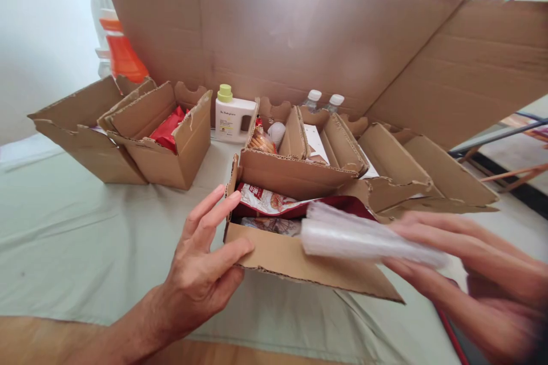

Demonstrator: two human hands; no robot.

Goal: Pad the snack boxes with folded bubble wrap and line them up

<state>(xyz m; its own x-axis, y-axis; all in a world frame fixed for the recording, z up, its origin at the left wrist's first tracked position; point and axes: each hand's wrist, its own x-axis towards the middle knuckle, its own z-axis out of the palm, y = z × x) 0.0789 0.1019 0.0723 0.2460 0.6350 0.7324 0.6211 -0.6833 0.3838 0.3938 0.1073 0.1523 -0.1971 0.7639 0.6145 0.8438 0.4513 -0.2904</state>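
My left hand (203, 265) rests against the left end of a small open cardboard box (274, 256), thumb on its front flap and fingers spread along its side. Inside the box lie red and white snack packets (268, 202). My right hand (454, 256), blurred by motion, holds a clear crinkled plastic bag or roll (355, 236) over the box's right front corner.
Several more open cardboard boxes stand behind: one with a red packet (166, 131) at left, others with snacks (262, 140) in the middle. A white detergent bottle (233, 117), two water bottles (323, 101) and an orange bottle (122, 48) stand before a large cardboard sheet (299, 28). A pale green cloth (85, 234) covers the table.
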